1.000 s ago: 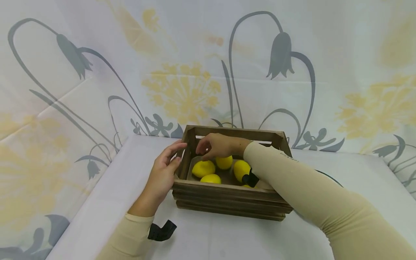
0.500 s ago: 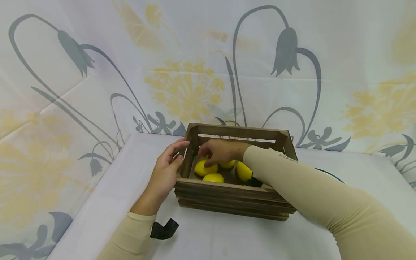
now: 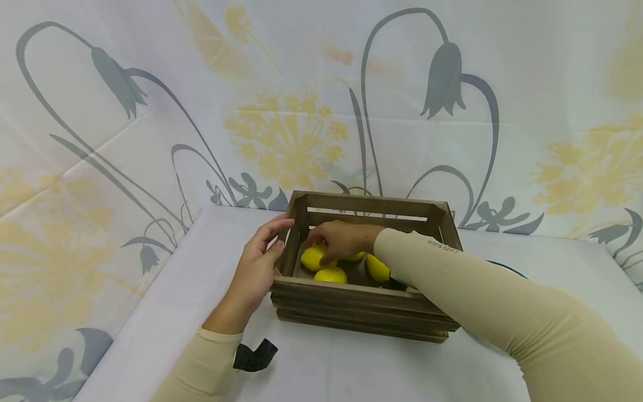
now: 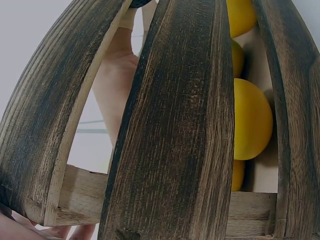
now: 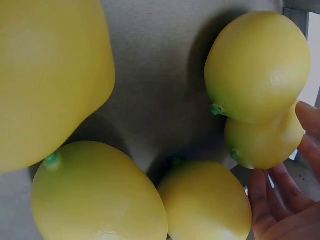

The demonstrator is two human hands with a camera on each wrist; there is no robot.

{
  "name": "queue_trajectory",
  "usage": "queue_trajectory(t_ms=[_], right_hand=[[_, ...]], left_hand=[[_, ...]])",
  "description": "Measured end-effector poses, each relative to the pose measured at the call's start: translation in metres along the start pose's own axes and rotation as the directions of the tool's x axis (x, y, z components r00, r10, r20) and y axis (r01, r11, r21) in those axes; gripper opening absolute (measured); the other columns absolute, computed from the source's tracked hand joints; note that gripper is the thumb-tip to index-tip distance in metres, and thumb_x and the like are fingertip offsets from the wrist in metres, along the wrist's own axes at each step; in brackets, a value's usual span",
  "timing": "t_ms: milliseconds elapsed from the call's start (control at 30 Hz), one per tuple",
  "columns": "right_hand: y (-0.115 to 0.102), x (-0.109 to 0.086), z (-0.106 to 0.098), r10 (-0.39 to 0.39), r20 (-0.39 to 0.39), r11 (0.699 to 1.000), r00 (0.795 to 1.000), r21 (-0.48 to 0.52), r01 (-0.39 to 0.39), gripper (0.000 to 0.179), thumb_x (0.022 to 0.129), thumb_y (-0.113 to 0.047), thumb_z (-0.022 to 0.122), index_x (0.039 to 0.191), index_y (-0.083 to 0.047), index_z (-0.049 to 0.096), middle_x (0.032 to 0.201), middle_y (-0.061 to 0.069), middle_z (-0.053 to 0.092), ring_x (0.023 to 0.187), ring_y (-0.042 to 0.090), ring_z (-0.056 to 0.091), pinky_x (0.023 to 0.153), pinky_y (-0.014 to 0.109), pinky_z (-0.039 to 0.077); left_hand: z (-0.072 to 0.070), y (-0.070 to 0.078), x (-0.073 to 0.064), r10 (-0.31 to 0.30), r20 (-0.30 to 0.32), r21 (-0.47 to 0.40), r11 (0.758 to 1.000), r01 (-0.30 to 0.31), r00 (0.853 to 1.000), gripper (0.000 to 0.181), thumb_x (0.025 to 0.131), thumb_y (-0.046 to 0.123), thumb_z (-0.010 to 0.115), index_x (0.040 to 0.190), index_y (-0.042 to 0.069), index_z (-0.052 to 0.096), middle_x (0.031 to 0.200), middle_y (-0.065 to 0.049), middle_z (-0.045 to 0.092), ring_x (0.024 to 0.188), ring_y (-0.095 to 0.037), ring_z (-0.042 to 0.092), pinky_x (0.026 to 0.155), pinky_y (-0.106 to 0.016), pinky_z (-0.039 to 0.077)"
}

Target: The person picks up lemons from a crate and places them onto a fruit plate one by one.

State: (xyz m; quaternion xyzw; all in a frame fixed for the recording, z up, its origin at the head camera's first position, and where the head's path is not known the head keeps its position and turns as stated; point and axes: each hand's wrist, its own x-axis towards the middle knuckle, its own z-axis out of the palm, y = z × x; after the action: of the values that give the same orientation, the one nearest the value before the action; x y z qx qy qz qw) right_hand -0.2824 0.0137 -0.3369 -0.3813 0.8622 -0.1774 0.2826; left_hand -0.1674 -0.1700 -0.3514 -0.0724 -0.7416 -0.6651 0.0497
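Note:
A brown slatted wooden crate [image 3: 356, 301] holds several yellow lemons. My right hand [image 3: 346, 237] reaches into its left part. In the right wrist view, its thumb and fingers curl about a lemon [image 5: 260, 145], which is partly covered by another lemon [image 5: 257, 67]. From the head, the lemon at the hand [image 3: 312, 258] lies near the left wall, with a lemon [image 3: 330, 275] in front of it and another lemon [image 3: 377, 269] to the right. My left hand [image 3: 256, 268] rests against the crate's left end, fingers loosely bent; its fingertips show low in the left wrist view.
The crate stands on a white-covered table [image 3: 351, 371], close to a backdrop printed with grey and yellow flowers [image 3: 291, 139]. A black wrist mount [image 3: 255, 355] juts from the left sleeve. A dark thin cord [image 3: 507, 269] runs behind the right forearm.
My right hand has gone down from above the lemons onto the leftmost one, and its fingers have closed around it. My left hand has stayed at the crate's end.

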Motion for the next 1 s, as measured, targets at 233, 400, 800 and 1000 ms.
queue_trajectory(t_ms=[233, 400, 800, 1000], right_hand=[[-0.003, -0.001, 0.001, 0.003, 0.006, 1.0, 1.0, -0.03, -0.003, 0.053, 0.091, -0.012, 0.072, 0.141, -0.01, 0.055, 0.138, 0.009, 0.06, 0.127, 0.024, 0.055, 0.115, 0.041, 0.047], [-0.002, -0.002, 0.004, 0.024, 0.0, 0.999, 1.0, -0.038, -0.024, 0.059, 0.09, -0.015, 0.073, 0.144, -0.011, 0.052, 0.139, 0.007, 0.06, 0.123, 0.022, 0.057, 0.112, 0.04, 0.049], [0.001, 0.0, 0.011, 0.024, -0.025, 0.999, 0.999, -0.036, -0.025, 0.062, 0.089, -0.021, 0.075, 0.145, -0.012, 0.05, 0.136, 0.006, 0.059, 0.117, 0.019, 0.056, 0.108, 0.038, 0.048], [0.002, -0.001, 0.009, 0.03, -0.026, 0.999, 0.999, -0.038, -0.031, 0.061, 0.089, -0.021, 0.075, 0.144, -0.012, 0.049, 0.135, 0.007, 0.06, 0.116, 0.019, 0.056, 0.107, 0.037, 0.049]], left_hand=[[-0.002, 0.001, 0.0, -0.003, -0.003, 0.014, 1.0, 0.003, 1.0, 0.04, 0.104, -0.001, 0.039, 0.141, 0.005, 0.05, 0.161, -0.002, 0.033, 0.151, -0.024, 0.027, 0.127, -0.052, 0.024], [-0.001, 0.001, 0.0, -0.011, -0.01, 0.014, 1.0, 0.011, 1.0, 0.039, 0.103, -0.001, 0.04, 0.14, 0.006, 0.051, 0.16, -0.001, 0.034, 0.15, -0.023, 0.028, 0.128, -0.051, 0.024], [0.0, 0.001, -0.002, -0.004, -0.014, 0.02, 1.0, 0.005, 1.0, 0.039, 0.103, -0.001, 0.04, 0.14, 0.007, 0.051, 0.16, 0.0, 0.034, 0.151, -0.023, 0.027, 0.127, -0.051, 0.027], [0.001, 0.002, -0.001, -0.014, -0.018, 0.018, 1.0, 0.014, 1.0, 0.039, 0.103, -0.001, 0.04, 0.139, 0.008, 0.052, 0.16, 0.0, 0.035, 0.151, -0.023, 0.027, 0.127, -0.052, 0.026]])
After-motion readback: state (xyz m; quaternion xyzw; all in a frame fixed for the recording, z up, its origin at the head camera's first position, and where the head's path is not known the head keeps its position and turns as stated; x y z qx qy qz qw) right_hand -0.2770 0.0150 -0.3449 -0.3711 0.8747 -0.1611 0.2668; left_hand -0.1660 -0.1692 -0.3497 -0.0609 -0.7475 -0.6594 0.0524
